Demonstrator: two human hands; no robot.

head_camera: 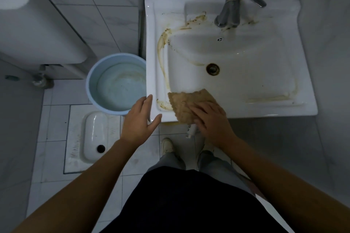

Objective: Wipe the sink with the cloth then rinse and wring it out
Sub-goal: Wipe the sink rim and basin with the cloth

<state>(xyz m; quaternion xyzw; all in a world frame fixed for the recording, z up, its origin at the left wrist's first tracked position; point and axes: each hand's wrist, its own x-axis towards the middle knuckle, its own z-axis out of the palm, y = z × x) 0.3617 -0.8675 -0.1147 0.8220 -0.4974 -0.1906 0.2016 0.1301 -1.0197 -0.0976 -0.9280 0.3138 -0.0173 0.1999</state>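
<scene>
White sink (303, 100) streaked with brown-yellow stains, tan waffle-textured cloth (186, 103), pale blue bucket (91, 73), silver tap (234, 4), grey-white tiles.

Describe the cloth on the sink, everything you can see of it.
The cloth is tan, with a coarse, waffle-like woven texture and a scalloped edge. It lies spread flat on the front left rim of the white sink, one corner reaching into the basin, its near edge hanging over the front. The right hand presses flat on its near right part, fingers spread, not gripping. Brown grime streaks on the rim end at its left edge. The left hand rests on the sink's corner, clear of it.
</scene>
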